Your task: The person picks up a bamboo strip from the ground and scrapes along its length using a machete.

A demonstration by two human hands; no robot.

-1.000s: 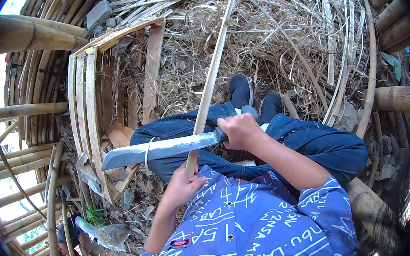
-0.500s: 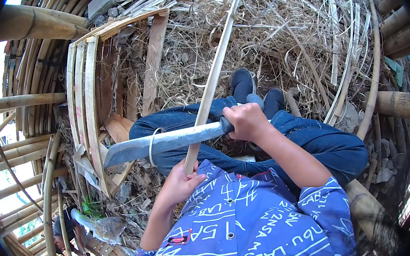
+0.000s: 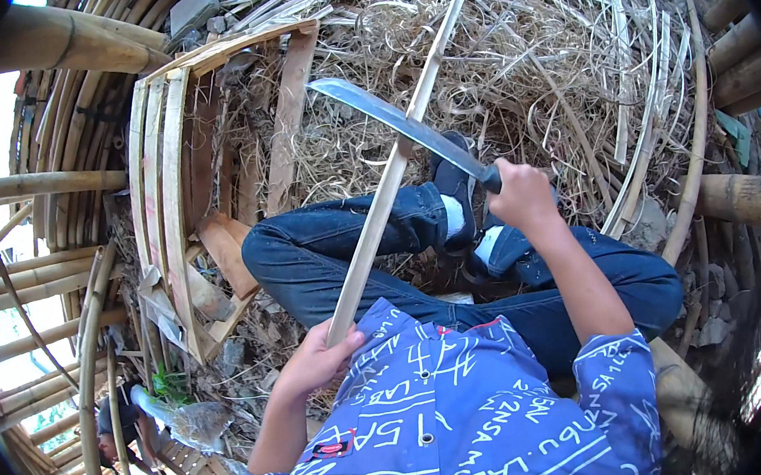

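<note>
The person's left hand (image 3: 322,358) is held low, close to the torso, thumb pointing right and fingers curled. The right hand (image 3: 520,192) is farther forward, closed in a fist-like grip, the bare right forearm (image 3: 582,282) slanting forward and inward.

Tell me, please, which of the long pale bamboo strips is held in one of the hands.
It is the straight, pale bamboo strip in the left hand, crossed by the grey steel blade; the other strips lie loose.
</note>
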